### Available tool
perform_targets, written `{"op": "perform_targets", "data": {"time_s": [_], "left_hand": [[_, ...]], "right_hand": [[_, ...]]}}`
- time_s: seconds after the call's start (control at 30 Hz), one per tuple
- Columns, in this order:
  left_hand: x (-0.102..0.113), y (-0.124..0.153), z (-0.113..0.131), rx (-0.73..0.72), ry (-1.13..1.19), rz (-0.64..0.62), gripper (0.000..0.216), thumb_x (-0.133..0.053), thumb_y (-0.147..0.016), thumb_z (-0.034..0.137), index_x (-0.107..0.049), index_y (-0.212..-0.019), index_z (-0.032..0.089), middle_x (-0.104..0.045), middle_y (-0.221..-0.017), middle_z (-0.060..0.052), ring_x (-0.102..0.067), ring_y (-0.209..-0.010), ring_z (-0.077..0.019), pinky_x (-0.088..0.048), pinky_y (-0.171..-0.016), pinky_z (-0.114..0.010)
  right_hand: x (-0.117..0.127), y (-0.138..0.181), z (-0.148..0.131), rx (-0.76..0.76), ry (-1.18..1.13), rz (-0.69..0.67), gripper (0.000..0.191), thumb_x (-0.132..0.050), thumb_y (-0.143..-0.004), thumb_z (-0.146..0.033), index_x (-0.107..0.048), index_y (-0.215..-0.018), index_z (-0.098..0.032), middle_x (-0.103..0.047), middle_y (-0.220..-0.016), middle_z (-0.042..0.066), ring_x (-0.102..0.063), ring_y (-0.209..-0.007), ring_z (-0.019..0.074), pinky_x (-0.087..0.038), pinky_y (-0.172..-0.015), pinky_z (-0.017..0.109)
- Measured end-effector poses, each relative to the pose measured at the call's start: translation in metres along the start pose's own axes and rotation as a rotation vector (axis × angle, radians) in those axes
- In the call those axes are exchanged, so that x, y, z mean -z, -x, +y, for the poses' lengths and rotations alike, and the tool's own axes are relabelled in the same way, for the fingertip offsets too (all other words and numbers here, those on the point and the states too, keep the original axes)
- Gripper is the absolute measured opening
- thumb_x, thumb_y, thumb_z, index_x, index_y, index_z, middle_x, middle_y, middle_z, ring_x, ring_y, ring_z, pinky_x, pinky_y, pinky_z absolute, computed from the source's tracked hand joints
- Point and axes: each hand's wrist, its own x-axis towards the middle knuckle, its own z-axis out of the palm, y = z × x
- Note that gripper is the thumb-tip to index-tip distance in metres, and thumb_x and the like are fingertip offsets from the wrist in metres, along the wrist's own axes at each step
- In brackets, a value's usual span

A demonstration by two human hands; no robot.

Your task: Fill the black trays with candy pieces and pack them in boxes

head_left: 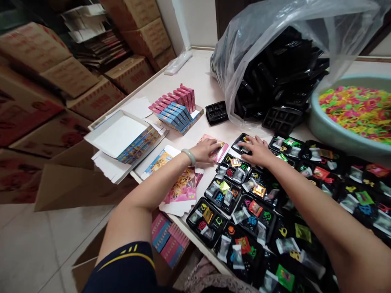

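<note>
My left hand (207,150), with a pale bangle at the wrist, is closed on a small pink printed box (220,153) lying at the middle of the table. Just right of it, my right hand (258,151) grips a black plastic tray (236,143), thumb and fingers curved over its right end; part of the tray is hidden. Rows of similar black trays (222,194) spread toward me and to the right. Their compartments hold coloured rings and small wrapped packets. Flat printed cartons (183,185) lie beneath my left forearm.
Pink and blue boxes (175,108) stand in a display carton, near stacked open cartons (113,134). A clear bag (226,69) of black trays leans at the back. A basin (317,118) of coloured rings stands right. Cardboard boxes (33,106) fill the left; another open box sits below the table.
</note>
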Motion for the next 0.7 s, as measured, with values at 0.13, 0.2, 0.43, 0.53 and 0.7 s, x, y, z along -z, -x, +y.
{"op": "perform_targets", "data": {"time_s": [0.13, 0.2, 0.43, 0.53, 0.7], "left_hand": [[-0.008, 0.017, 0.001, 0.029, -0.081, 0.072, 0.057, -0.057, -0.081, 0.025, -0.046, -0.137, 0.020, -0.048, -0.139, -0.013, -0.044, -0.127, -0.0283, -0.031, -0.111, -0.041], [-0.008, 0.020, 0.000, 0.076, -0.078, 0.073, 0.061, -0.059, -0.079, 0.024, -0.044, -0.137, 0.018, -0.045, -0.142, -0.014, -0.042, -0.129, -0.0288, -0.031, -0.111, -0.041], [-0.014, 0.007, 0.018, 0.257, -0.124, 0.158, 0.041, -0.066, -0.077, 0.035, -0.058, -0.111, 0.013, -0.056, -0.119, -0.017, -0.051, -0.111, -0.0304, -0.042, -0.098, -0.043], [-0.017, 0.003, 0.015, 0.244, -0.083, 0.200, 0.019, -0.053, -0.085, 0.024, -0.061, -0.099, 0.013, -0.062, -0.104, -0.015, -0.056, -0.099, -0.0259, -0.045, -0.090, -0.038], [-0.016, -0.003, 0.001, 0.271, 0.311, 0.484, 0.025, -0.041, -0.093, 0.029, -0.062, -0.088, 0.016, -0.065, -0.086, -0.007, -0.059, -0.082, -0.0185, -0.047, -0.081, -0.032]], "right_hand": [[0.000, -0.002, -0.003, 0.012, 0.014, 0.039, 0.049, -0.058, -0.082, -0.037, -0.056, -0.132, -0.034, -0.037, -0.151, 0.009, -0.032, -0.135, 0.0414, -0.028, -0.104, 0.063], [-0.001, -0.003, -0.004, 0.026, 0.012, 0.062, 0.048, -0.059, -0.082, -0.037, -0.058, -0.130, -0.034, -0.038, -0.150, 0.009, -0.035, -0.133, 0.0390, -0.030, -0.103, 0.062], [-0.005, -0.006, -0.005, 0.013, 0.011, 0.100, 0.047, -0.060, -0.082, -0.037, -0.059, -0.129, -0.035, -0.039, -0.149, 0.009, -0.036, -0.132, 0.0374, -0.034, -0.102, 0.058], [-0.004, -0.008, -0.002, 0.006, -0.007, 0.117, 0.047, -0.061, -0.082, -0.038, -0.060, -0.128, -0.035, -0.040, -0.148, 0.008, -0.038, -0.131, 0.0369, -0.036, -0.102, 0.057], [0.007, -0.005, -0.002, 0.065, -0.092, 0.144, 0.047, -0.061, -0.083, -0.038, -0.059, -0.130, -0.033, -0.041, -0.148, 0.009, -0.039, -0.132, 0.0352, -0.035, -0.105, 0.056]]}}
